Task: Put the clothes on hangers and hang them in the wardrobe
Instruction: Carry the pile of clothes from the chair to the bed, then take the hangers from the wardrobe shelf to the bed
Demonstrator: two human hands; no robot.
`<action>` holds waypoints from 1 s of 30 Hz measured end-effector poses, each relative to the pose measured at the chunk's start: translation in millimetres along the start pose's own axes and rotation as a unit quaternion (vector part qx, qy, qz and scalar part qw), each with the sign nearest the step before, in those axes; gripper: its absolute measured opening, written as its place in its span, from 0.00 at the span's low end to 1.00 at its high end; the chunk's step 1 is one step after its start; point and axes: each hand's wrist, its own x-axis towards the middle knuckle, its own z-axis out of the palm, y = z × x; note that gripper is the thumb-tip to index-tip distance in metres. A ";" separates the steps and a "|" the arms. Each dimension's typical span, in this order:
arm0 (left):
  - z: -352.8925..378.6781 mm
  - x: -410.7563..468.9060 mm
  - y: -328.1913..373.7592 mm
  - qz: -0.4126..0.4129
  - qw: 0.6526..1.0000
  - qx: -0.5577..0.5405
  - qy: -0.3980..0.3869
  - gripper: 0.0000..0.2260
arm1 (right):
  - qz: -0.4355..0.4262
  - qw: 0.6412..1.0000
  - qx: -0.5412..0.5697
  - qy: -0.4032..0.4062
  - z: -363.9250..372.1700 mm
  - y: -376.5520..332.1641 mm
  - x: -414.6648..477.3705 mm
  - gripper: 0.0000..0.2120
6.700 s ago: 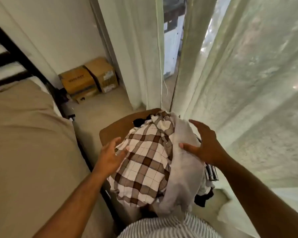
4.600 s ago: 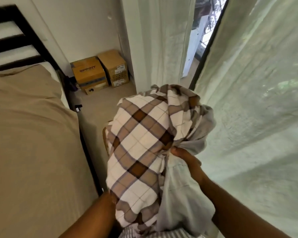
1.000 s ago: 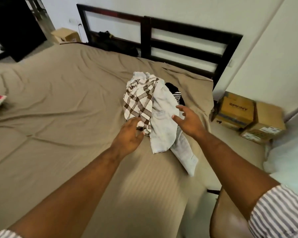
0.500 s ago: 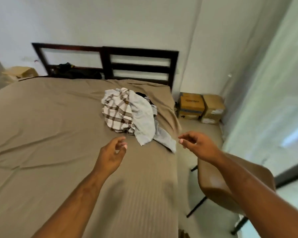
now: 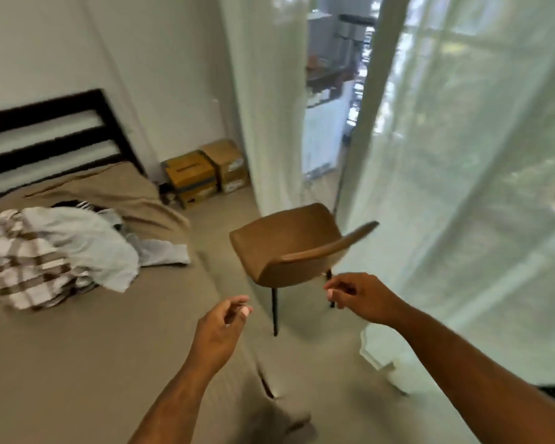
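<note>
My left hand (image 5: 220, 331) hangs over the edge of the bed (image 5: 93, 373) with its fingers loosely curled and nothing in them. My right hand (image 5: 361, 298) is the same, slack and holding nothing, out over the floor just in front of the brown chair (image 5: 285, 241). The heap of clothes (image 5: 61, 248) lies on the bed at about ten o'clock from my left hand, well apart from both hands. My left is plainly the nearer, since the right would have to cross my body. The heap runs roughly from nine to three. A brown-and-white checked shirt (image 5: 16, 274) is bunched at the nine end, and a pale grey garment (image 5: 87, 238) is draped over it. One limp grey end (image 5: 161, 253) trails toward three, close to the mattress edge. Something dark with stripes peeks out at the back, too blurred to name. It is all soft, crumpled cloth with no firm shape, so I judge it will sag and tangle when I lift a piece. The bedcover is smooth tan fabric with shallow creases. Beyond it at eleven stands a dark slatted headboard (image 5: 45, 123). Cardboard boxes (image 5: 199, 174) sit on the floor at twelve, and sheer pale curtains (image 5: 462, 203) hang from one to three. I see no hangers and no wardrobe from here.
</note>
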 end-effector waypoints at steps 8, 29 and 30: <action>178.4 -65.3 66.2 0.061 0.979 0.047 -0.189 0.07 | 0.157 0.971 0.114 0.138 -67.9 151.5 -220.3 0.06; 587.2 -486.3 391.3 0.473 0.591 0.015 -0.653 0.09 | 0.299 0.557 0.052 0.773 -136.7 200.1 -790.9 0.06; 595.4 -503.8 402.5 0.481 0.569 0.006 -0.667 0.09 | 0.305 0.530 0.040 0.791 -134.9 193.4 -801.5 0.06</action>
